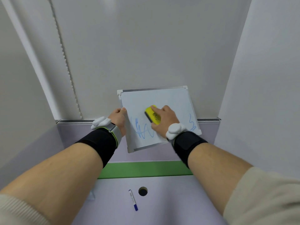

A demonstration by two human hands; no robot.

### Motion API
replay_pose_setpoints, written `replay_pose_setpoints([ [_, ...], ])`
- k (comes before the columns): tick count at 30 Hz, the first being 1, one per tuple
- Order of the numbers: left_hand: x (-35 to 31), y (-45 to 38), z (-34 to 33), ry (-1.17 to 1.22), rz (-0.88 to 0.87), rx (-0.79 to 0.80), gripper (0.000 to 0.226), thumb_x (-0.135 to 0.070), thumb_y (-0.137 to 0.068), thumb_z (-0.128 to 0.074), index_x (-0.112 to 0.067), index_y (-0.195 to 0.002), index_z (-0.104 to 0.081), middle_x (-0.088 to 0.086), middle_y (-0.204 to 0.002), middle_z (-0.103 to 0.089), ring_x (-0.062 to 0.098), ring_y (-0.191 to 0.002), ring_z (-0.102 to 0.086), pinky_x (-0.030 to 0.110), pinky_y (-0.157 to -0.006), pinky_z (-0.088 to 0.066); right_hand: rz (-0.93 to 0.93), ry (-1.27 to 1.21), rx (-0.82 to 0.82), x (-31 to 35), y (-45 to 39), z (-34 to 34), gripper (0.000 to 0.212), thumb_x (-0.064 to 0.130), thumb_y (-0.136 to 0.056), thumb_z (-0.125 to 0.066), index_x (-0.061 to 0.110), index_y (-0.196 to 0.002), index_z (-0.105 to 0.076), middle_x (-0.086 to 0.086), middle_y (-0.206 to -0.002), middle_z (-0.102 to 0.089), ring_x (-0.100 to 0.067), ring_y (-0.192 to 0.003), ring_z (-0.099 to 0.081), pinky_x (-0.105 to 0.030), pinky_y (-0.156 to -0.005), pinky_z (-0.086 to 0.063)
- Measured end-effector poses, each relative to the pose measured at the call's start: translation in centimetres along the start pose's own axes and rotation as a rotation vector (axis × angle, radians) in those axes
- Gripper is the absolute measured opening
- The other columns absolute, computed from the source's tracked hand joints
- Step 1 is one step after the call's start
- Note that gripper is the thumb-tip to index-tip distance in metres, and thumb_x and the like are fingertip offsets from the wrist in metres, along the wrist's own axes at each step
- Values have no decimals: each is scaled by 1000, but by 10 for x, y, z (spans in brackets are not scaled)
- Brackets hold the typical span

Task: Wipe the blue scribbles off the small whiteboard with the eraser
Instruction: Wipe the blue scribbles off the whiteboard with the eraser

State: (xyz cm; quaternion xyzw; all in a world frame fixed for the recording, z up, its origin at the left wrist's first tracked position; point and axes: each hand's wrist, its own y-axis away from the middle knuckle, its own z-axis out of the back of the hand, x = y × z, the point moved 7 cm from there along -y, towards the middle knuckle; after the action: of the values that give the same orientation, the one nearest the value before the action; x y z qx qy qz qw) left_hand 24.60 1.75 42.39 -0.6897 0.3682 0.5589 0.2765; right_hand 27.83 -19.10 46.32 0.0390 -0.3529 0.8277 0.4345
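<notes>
While one hand (162, 118) presses one eraser (153, 114), two scribbles (143, 130)

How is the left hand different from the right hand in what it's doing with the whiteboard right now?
The left hand grips the left edge of the whiteboard, steadying it; the right hand lies over the board's face. The left hand holds no tool; the right hand presses the yellow eraser against the surface near the blue scribbles. Both wear a black wrist band with a white device.
</notes>
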Motion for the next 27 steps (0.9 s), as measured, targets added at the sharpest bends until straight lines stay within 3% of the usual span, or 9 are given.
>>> replay_pose_setpoints([
  [4,5,0,-6,22,39,34,25,-25,-100,-49,-17,-76,-53,9,-80,-49,23,-78,-47,42,-81,-45,205,-59,52,55,24,-36,69,26,-74,-66,35,-139,-46,-3,-100,-44,-27,-94,-47,-32,-85,-43],
  [7,6,-1,0,20,39,33,24,-26,-99,-51,-20,-77,-56,11,-89,-55,25,-85,-51,45,-84,-48,276,2,83,47,20,-28,67,23,-74,-66,35,-137,-49,-3,-99,-45,-26,-92,-46,-29,-84,-39],
  [9,6,-2,1,37,29,27,21,-26,-99,-51,-17,-82,-60,12,-99,-56,25,-92,-51,49,-94,-51,211,24,60,27,8,-11,67,26,-75,-66,35,-138,-47,0,-97,-41,-29,-95,-49,-30,-85,-40],
  [12,7,-2,-4,71,29,23,20,-23,-101,-50,-15,-87,-61,13,-102,-59,25,-95,-53,47,-95,-50,61,-15,-17,12,-3,3,68,32,-76,-65,35,-140,-43,2,-96,-37,-28,-99,-49,-30,-86,-42],
  [17,3,-6,-5,85,31,35,21,-22,-102,-47,-14,-86,-59,14,-100,-61,27,-95,-57,57,-104,-50,259,-43,44,57,19,-29,65,26,-75,-66,34,-137,-49,-2,-96,-43,-27,-90,-47,-33,-82,-44],
  [20,0,-12,7,82,7,-5,20,-22,-101,-49,-14,-85,-57,14,-104,-56,26,-96,-52,52,-98,-51,276,15,72,36,15,-20,65,26,-74,-66,35,-137,-49,-2,-95,-43,-28,-90,-48,-32,-82,-43],
  [22,1,-15,10,92,3,-18,21,-23,-100,-49,-15,-81,-55,12,-102,-54,25,-95,-50,45,-91,-49,159,24,53,7,6,-5,68,28,-74,-67,36,-139,-46,0,-96,-40,-29,-96,-50,-31,-86,-43],
  [24,0,-16,8,91,0,-32,21,-23,-100,-49,-15,-81,-55,12,-102,-56,24,-94,-51,48,-98,-51,31,-5,1,-10,0,4,70,31,-75,-67,35,-141,-44,0,-97,-39,-30,-98,-51,-29,-87,-43],
  [27,-2,-18,3,93,-10,-62,24,-24,-101,-48,-16,-79,-56,11,-99,-57,23,-94,-52,43,-94,-52,96,-62,18,23,13,-15,70,31,-73,-68,33,-139,-46,-1,-96,-39,-30,-95,-53,-29,-88,-44],
])
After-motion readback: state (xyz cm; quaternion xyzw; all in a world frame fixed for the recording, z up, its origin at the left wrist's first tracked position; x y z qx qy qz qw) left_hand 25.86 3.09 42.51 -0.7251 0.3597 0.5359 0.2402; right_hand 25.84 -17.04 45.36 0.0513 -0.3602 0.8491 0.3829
